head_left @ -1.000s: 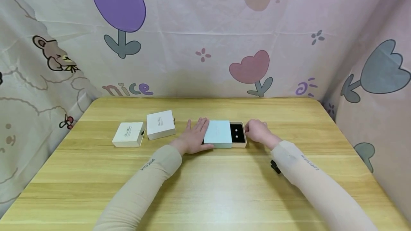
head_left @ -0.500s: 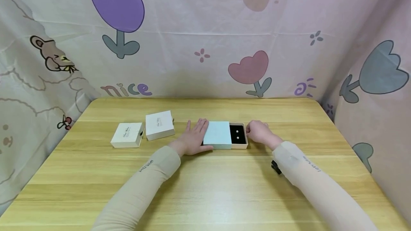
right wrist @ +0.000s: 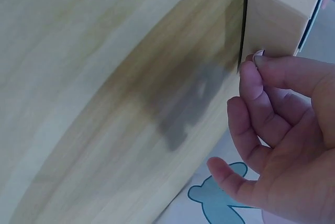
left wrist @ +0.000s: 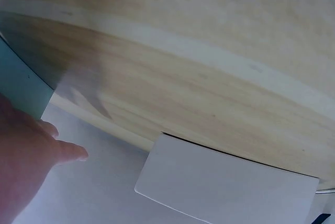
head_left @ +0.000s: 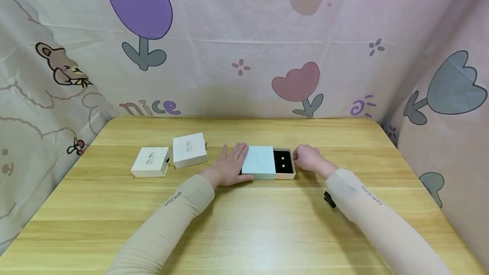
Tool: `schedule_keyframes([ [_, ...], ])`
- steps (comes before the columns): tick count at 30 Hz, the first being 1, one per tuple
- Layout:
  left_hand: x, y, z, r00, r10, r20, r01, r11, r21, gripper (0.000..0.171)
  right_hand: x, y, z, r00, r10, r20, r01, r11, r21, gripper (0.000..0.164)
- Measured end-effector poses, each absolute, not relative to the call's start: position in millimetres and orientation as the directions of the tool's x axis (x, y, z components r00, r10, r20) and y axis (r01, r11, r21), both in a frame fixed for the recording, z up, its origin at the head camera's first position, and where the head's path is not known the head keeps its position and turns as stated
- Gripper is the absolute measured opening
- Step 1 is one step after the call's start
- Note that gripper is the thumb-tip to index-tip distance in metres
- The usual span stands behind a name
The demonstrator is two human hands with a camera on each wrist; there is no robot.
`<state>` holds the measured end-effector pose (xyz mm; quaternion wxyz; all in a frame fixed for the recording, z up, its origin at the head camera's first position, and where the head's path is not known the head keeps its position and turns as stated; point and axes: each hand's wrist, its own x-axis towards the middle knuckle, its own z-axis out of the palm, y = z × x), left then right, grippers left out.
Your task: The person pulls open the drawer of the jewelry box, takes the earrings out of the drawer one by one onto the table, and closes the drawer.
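In the head view a light blue jewelry box (head_left: 258, 162) lies on the table with its drawer (head_left: 285, 176) partly out to the right. Two small pearl-like stud earrings (head_left: 282, 158) sit on the drawer's black insert. My left hand (head_left: 231, 169) rests with straight fingers against the sleeve's left side, covering that edge. At the drawer's right end, my right hand (head_left: 309, 158) has thumb and forefinger pinched together. The right wrist view shows those fingertips right at the drawer's end wall (right wrist: 275, 20), hiding what lies between them; the other fingers are loosely bent.
Two white lidded boxes, a nearer one (head_left: 151, 161) and a farther one (head_left: 189, 150), stand left of my left hand, each with a dark tab on its right side. A black device (head_left: 329, 199) shows under my right wrist. A printed curtain (head_left: 214, 84) hangs behind the table.
The drawer has slid slightly farther out to the right, with my right hand at its end. My left hand stays against the sleeve.
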<state>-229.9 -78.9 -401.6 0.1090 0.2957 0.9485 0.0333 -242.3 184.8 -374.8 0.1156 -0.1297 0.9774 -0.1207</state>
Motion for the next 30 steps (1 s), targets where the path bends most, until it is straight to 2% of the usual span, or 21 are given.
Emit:
schedule_keyframes([
  [8, -230, -80, -403, -0.801, 0.570, -0.182, 0.551, 0.822, 0.145, 0.097, -242, 187, -373, -0.924, -0.325, -0.203, -0.256, 0.917, -0.305, 0.037],
  [16, -232, -79, -405, -0.800, 0.572, -0.182, 0.553, 0.820, 0.148, 0.097, -243, 188, -373, -0.927, -0.321, -0.196, -0.262, 0.925, -0.277, 0.036],
  [18, -232, -79, -405, -0.799, 0.573, -0.181, 0.554, 0.820, 0.147, 0.097, -244, 189, -373, -0.925, -0.322, -0.202, -0.262, 0.925, -0.276, 0.033],
  [21, -232, -79, -405, -0.799, 0.575, -0.178, 0.556, 0.818, 0.148, 0.097, -244, 190, -371, -0.931, -0.308, -0.198, -0.250, 0.930, -0.271, 0.019],
  [23, -232, -79, -405, -0.798, 0.574, -0.182, 0.556, 0.819, 0.145, 0.097, -245, 191, -368, -0.939, -0.296, -0.173, -0.245, 0.932, -0.268, 0.014],
  [26, -231, -79, -402, -0.796, 0.579, -0.176, 0.558, 0.815, 0.156, 0.096, -244, 189, -364, -0.954, -0.285, -0.096, -0.251, 0.930, -0.268, 0.018],
  [30, -229, -79, -400, -0.791, 0.589, -0.167, 0.568, 0.808, 0.159, 0.095, -241, 183, -361, -0.939, -0.344, 0.026, -0.338, 0.904, -0.261, 0.018],
])
